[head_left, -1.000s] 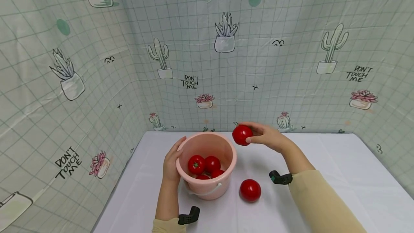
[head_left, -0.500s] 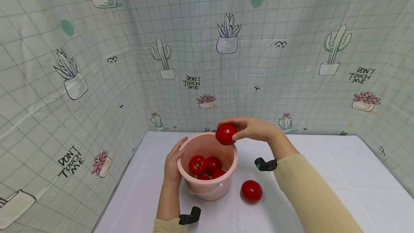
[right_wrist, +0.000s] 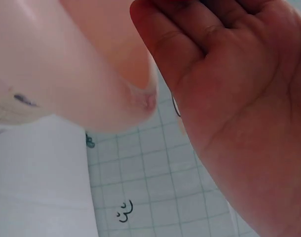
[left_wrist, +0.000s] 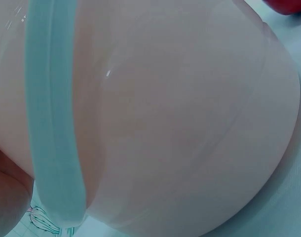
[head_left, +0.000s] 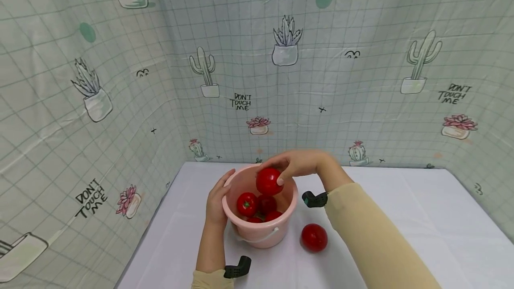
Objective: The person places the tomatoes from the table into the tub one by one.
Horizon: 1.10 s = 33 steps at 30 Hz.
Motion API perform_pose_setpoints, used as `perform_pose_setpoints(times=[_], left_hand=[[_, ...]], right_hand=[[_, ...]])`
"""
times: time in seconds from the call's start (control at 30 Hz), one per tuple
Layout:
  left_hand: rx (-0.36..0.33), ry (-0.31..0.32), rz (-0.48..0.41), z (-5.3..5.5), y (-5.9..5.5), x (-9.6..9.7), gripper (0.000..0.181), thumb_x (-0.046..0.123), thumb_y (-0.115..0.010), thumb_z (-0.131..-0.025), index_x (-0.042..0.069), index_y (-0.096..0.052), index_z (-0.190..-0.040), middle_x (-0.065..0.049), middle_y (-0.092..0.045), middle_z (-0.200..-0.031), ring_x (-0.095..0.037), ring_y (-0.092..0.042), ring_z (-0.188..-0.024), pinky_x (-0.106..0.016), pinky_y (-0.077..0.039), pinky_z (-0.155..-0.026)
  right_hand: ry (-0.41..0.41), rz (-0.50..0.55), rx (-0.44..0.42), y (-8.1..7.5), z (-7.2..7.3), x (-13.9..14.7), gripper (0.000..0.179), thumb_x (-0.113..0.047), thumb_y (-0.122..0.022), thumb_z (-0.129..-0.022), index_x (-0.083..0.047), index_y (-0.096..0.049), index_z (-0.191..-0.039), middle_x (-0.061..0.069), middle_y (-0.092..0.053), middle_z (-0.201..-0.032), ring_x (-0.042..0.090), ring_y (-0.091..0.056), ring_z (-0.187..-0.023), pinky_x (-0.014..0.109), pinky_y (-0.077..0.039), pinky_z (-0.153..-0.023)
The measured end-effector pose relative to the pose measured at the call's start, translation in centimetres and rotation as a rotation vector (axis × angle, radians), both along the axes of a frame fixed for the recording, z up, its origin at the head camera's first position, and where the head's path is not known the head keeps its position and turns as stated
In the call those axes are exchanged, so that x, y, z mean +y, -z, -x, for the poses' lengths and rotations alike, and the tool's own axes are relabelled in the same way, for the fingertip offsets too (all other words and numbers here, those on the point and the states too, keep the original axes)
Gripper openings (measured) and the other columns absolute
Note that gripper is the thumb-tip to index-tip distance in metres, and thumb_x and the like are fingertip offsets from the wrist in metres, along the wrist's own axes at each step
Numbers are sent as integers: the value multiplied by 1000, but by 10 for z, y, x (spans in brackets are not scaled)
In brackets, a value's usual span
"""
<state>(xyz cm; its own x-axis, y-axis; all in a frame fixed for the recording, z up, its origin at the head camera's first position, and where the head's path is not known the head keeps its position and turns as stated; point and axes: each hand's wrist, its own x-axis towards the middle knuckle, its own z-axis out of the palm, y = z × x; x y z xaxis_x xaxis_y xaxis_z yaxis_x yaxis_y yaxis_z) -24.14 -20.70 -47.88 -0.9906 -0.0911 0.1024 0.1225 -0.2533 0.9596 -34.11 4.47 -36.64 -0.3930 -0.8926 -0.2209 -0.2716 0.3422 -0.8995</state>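
Observation:
In the head view a pink bucket (head_left: 263, 232) stands upright on the table, with several red tomatoes (head_left: 246, 204) inside. My left hand (head_left: 217, 202) grips its left side at the rim. My right hand (head_left: 304, 163) reaches over the right rim and holds another tomato (head_left: 268, 182) between thumb and fingers, inside the bucket's mouth above the others. The left wrist view is filled by the bucket's wall (left_wrist: 180, 108) and its pale handle (left_wrist: 52, 98). In the right wrist view my palm (right_wrist: 234, 98) is beside the bucket's rim; the held tomato is mostly hidden there.
One more tomato (head_left: 314, 237) lies on the white table (head_left: 361, 253) to the right of the bucket, near my right forearm. A patterned cloth (head_left: 305, 97) with cactus drawings rises behind the table and along its sides.
My right hand has carried the tomato left and down, from beside the bucket into its opening. My left hand stays on the bucket.

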Motion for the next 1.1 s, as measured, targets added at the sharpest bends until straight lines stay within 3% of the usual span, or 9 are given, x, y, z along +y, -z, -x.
perform_pose_setpoints(times=[0.3,0.7,0.9,1.1], left_hand=[[23,8,-18,0,-2,2,48,20,-37,-98,17,-52,-143,1,-46,-153,-20,-36,-145,-45,-30,-120],[24,27,-27,1,-1,1,49,19,-38,-97,15,-51,-144,-1,-44,-154,-21,-34,-146,-49,-27,-121],[22,24,-19,0,-2,0,49,19,-37,-97,16,-51,-144,-2,-43,-155,-20,-34,-146,-48,-27,-121],[-2,7,3,-1,-2,-1,48,21,-38,-97,21,-52,-143,-1,-42,-156,-19,-35,-146,-45,-30,-120]], right_hand=[[-61,-54,8,-2,-4,-25,64,-18,-75,-83,-21,-53,-143,-3,-57,-140,20,-52,-129,37,-50,-103],[-151,-164,130,5,-9,-56,60,-26,-78,-81,-34,-59,-137,-11,-57,-133,16,-48,-127,34,-54,-96],[-136,-252,145,6,-12,-62,58,-27,-78,-81,-38,-59,-135,-16,-55,-134,13,-44,-132,32,-52,-98],[-101,-251,86,7,-14,-62,56,-20,-77,-83,-29,-60,-136,-4,-59,-138,17,-53,-130,38,-53,-101]])
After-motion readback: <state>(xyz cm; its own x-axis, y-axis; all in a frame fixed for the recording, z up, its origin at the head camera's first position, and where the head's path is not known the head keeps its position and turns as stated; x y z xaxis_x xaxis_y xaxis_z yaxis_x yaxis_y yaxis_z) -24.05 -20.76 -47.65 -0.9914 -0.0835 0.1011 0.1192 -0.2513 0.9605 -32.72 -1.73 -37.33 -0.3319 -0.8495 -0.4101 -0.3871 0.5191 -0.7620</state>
